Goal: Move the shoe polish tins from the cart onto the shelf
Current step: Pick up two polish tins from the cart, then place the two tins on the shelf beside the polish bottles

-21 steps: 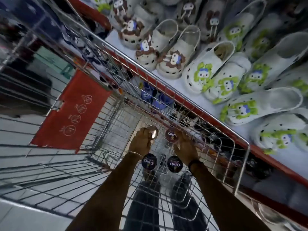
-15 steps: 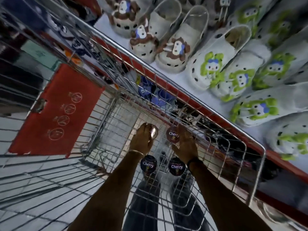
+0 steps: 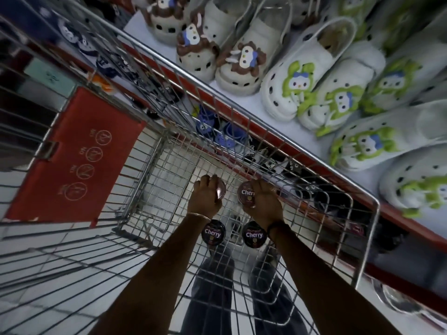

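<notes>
Both hands now lifted slightly off cart (image 3: 244, 76) floor: left hand (image 3: 204, 199) grips edge-on tin (image 3: 221, 192); right hand (image 3: 263, 201) grips Cherry tin (image 3: 246, 195). Two tins (image 3: 213, 232) lie below wrists.

Both arms down, hands (image 3: 204, 199) apparently clenched

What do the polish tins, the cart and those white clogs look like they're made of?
Polish tins: probably metal with glossy printed lids; the one tilted in the left hand glints. Cart: bright steel wire, a welded open grid. White clogs: likely soft matte moulded foam or rubber, with punched holes.
</notes>
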`<state>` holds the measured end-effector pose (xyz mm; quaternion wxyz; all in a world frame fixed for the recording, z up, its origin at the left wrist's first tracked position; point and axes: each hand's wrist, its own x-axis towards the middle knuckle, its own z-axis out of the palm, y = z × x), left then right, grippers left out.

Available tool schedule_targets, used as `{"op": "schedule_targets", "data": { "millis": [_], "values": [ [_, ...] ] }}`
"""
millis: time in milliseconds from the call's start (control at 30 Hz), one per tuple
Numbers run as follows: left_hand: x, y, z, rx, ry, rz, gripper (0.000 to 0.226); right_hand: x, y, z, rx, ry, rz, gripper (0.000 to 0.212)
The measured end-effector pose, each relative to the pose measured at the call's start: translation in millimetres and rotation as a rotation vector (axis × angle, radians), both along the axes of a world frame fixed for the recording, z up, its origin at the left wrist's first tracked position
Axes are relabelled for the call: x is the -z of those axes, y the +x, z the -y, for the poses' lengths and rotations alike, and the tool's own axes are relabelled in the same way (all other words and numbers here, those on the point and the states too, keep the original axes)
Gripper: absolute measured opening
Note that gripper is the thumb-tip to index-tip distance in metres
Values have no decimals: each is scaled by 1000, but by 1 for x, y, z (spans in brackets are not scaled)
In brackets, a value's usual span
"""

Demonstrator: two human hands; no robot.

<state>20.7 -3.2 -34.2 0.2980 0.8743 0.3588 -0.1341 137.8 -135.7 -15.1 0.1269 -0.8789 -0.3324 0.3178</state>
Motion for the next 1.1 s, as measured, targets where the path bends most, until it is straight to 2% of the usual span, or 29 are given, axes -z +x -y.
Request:
{"op": "schedule_targets", "data": {
  "millis": [367, 500, 633, 733, 867, 967, 1100],
  "values": [
    [-139, 1, 23, 24, 79, 147, 73, -121, 2, 27, 120, 222, -23, 73],
    [-192, 10, 31, 30, 91, 203, 75, -176, 22, 46, 138, 330, -4, 79],
    [-252, 29, 44, 67, 134, 263, 82, -242, 47, 69, 105, 354, -24, 94],
    [-296, 43, 54, 108, 158, 289, 84, -288, 64, 87, 68, 386, 11, 90],
    [-358, 67, 73, 178, 216, 310, 82, -354, 83, 113, 56, 485, 73, 71],
    [-405, 90, 88, 197, 241, 357, 83, -402, 98, 134, 58, 504, 93, 74],
    [-462, 120, 112, 273, 266, 424, 80, -455, 123, 161, 94, 583, 188, 64]
  ]
}}
